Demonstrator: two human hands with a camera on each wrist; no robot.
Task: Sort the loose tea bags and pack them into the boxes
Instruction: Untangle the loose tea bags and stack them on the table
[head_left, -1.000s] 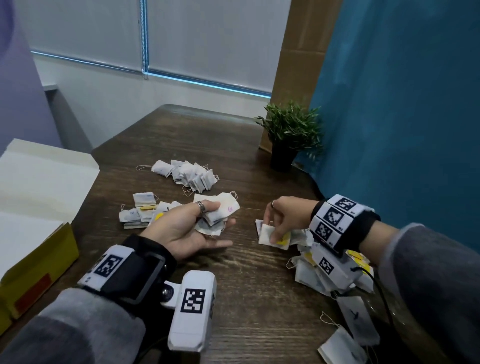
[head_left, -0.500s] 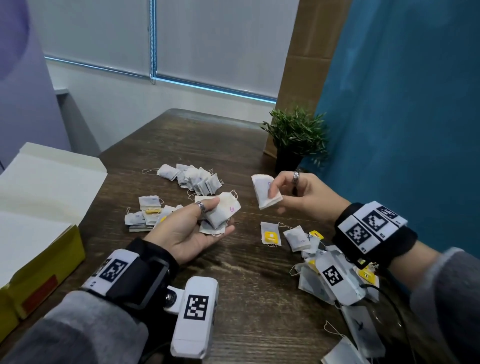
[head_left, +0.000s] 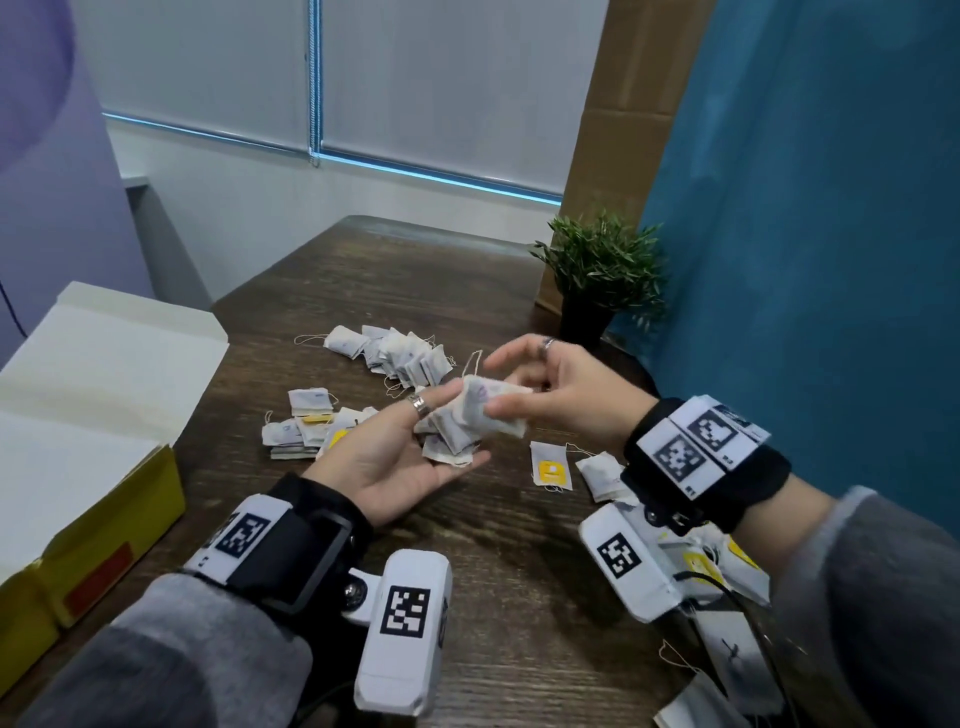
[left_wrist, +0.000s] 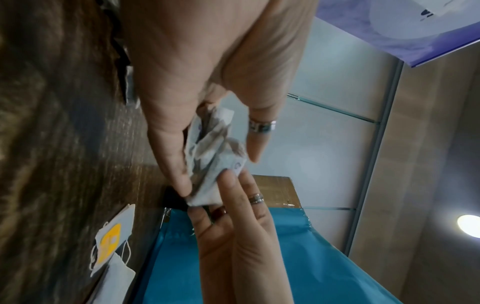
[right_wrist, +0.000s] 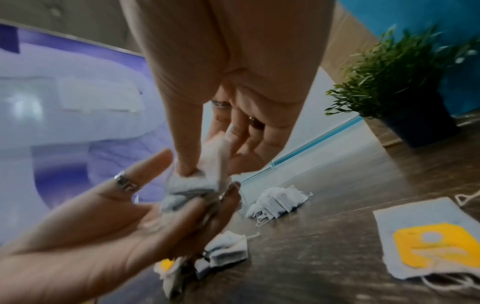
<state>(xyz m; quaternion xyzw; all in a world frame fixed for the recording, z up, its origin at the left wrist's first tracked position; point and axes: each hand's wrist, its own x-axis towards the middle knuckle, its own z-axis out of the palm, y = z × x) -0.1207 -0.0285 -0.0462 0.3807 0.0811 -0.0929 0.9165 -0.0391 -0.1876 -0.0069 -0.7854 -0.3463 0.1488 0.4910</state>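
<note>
— What is held above the wooden table (head_left: 519, 519)?

— A small stack of white tea bags (head_left: 457, 421) is cradled in the left hand (head_left: 395, 457), palm up, with the thumb pressed on top and the fingers curled beneath. A ring is worn on that thumb.

— And the right hand (head_left: 566, 395)?

— One white tea bag (head_left: 498, 410) is pinched between its thumb and fingers and is laid against the top of the stack; the index finger is stretched out above. From the left wrist view the two hands are seen meeting over the bundle (left_wrist: 215, 154).

— Where are the other tea bags shown?

— A row of white bags (head_left: 395, 353) is laid out farther back on the table, near a potted plant (head_left: 602, 275). A second small group (head_left: 306, 426), some with yellow tags, is seen just beyond the left hand. A yellow-tagged bag (head_left: 551, 466) lies flat below the right hand, with a plain one just beside it. More loose bags (head_left: 727, 566) are heaped under the right wrist, partly hidden by the wrist camera.

— And the boxes?

— A yellow box (head_left: 104, 509) with its pale lid folded open is pictured at the table's left edge. Its contents cannot be made out.
</note>
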